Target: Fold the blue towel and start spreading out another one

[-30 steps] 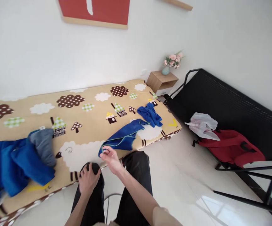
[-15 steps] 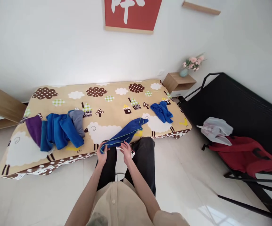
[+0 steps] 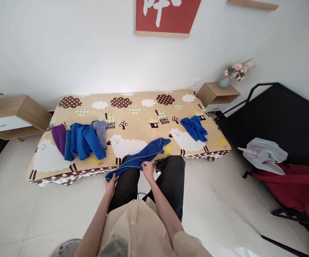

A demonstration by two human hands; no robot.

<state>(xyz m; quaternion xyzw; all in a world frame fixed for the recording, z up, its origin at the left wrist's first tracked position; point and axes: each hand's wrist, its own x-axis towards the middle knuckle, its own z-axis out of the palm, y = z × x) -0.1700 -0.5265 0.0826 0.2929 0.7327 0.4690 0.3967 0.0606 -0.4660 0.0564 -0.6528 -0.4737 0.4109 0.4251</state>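
A dark blue towel with light green edging (image 3: 139, 157) stretches from the bed's front edge across my left thigh. My left hand (image 3: 110, 185) is closed on its near left end. Further right, my right hand (image 3: 147, 170) pinches the towel's lower edge. Part of the cloth's far end rests on the patterned bedspread (image 3: 140, 125). To the right lies a crumpled blue towel (image 3: 194, 128). On the left, several towels sit in an overlapping row: a purple one (image 3: 59, 139), blue ones (image 3: 83, 146) and a grey one (image 3: 100, 132).
Wooden nightstands (image 3: 25, 110) flank the bed, the right one bearing a flower vase (image 3: 224, 82). A black-framed piece of furniture (image 3: 285, 117) on the right holds a plastic bag (image 3: 264, 153) and a red garment (image 3: 293, 185). A round stool (image 3: 65, 248) shows at bottom left.
My left hand has drawn the towel's end down and left, and my right hand now grips its edge. The towel is stretched longer. The camera view has turned left.
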